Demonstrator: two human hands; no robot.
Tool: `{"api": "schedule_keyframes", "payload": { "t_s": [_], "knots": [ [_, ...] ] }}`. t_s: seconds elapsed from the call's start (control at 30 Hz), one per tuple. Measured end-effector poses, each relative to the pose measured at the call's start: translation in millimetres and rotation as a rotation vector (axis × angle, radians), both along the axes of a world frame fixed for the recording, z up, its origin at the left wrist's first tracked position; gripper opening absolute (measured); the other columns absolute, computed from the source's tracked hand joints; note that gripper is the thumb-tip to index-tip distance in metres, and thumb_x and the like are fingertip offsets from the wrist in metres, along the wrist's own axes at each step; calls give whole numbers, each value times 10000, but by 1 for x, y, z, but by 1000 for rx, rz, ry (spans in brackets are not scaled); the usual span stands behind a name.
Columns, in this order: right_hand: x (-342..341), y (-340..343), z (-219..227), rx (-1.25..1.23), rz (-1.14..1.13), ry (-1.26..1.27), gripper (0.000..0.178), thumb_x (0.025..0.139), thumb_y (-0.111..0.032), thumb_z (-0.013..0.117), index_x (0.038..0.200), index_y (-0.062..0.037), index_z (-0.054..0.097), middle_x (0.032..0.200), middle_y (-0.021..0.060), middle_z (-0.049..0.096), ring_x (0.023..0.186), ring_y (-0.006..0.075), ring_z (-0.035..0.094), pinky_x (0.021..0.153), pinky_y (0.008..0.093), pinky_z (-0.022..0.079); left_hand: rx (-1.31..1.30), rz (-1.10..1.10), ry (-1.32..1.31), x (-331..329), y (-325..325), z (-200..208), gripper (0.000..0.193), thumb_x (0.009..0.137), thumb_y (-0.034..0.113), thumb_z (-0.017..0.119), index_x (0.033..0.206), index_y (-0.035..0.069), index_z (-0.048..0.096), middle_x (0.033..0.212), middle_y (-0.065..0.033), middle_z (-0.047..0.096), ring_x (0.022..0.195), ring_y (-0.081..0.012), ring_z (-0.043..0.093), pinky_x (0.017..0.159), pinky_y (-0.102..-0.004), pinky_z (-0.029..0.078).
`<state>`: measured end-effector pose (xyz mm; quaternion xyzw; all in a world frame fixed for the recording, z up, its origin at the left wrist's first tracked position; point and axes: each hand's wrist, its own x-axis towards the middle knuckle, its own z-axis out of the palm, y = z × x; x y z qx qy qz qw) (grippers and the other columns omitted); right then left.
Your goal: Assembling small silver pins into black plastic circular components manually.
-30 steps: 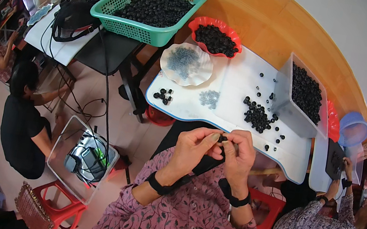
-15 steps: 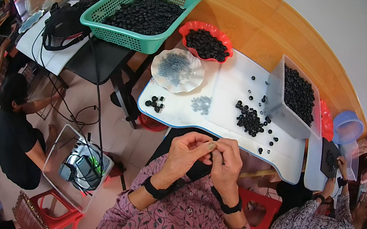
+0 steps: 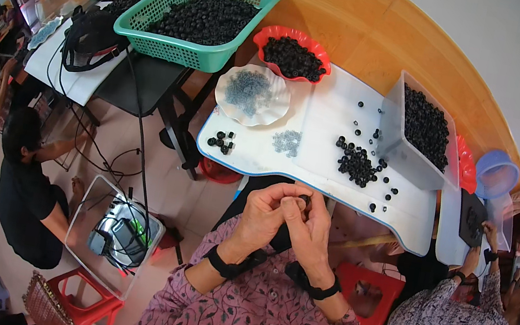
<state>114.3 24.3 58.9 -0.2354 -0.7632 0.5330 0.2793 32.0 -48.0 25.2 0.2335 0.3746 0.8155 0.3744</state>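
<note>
My left hand and my right hand meet in front of my chest, just off the table's near edge. Both are closed around a small black round part, mostly hidden by the fingers. Beyond them on the white table lies a loose heap of black ring-like parts. A smaller group of black parts sits at the left, near a patch of tiny clear rings. More such rings fill the middle of a white scalloped plate.
Behind stand a red scalloped bowl, a green basket and a clear bin, all holding black parts. A person in black crouches left by a clear box. Another person works at right. Red stools stand nearby.
My hands have turned and drawn closer together, the right thumb now lying across toward the left fingers. The black part shows more between the fingertips.
</note>
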Motion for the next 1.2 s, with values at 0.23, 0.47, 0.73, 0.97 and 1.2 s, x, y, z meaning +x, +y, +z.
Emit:
{"api": "schedule_keyframes", "payload": {
  "t_s": [0.23, 0.47, 0.73, 0.97, 1.2],
  "knots": [
    [1, -18, 22, -29, -24, 56, 462, 852, -243, 706, 1178, 38, 537, 853, 96, 630, 740, 113, 570, 659, 253, 482, 116, -15, -38, 3, -9, 11, 219, 906, 39, 595, 1110, -31, 634, 935, -16, 627, 806, -58, 559, 720, -191, 468],
    [5, -32, 37, -1, 0, 88, 504, 829, -231, 729, 1196, 47, 525, 914, 123, 636, 807, 136, 602, 710, 270, 500, 242, -40, -56, 7, -21, 18, 254, 900, 70, 621, 1129, -39, 604, 954, -3, 592, 840, -52, 536, 752, -184, 447],
    [7, -38, 41, 64, -1, 157, 496, 842, -218, 718, 1203, 53, 512, 951, 120, 627, 819, 143, 608, 717, 269, 502, 232, -39, -18, 9, -29, 29, 262, 902, 91, 624, 1127, -40, 598, 975, -19, 584, 833, -64, 541, 775, -185, 447],
    [6, -33, 31, -93, 63, 190, 484, 852, -193, 707, 1215, 53, 502, 1002, 101, 615, 866, 125, 594, 756, 258, 495, 213, -17, 30, 7, -26, 21, 236, 918, 78, 588, 1118, -48, 595, 980, -40, 598, 824, -79, 557, 755, -204, 466],
    [8, -33, 31, 138, 69, 120, 655, 859, -156, 685, 1388, 41, 354, 1230, 207, 543, 1066, 252, 586, 870, 333, 489, 355, -186, -239, -7, -29, 33, 237, 939, 115, 588, 1114, -45, 596, 998, -105, 636, 825, -141, 611, 741, -249, 522]
  ]
}}
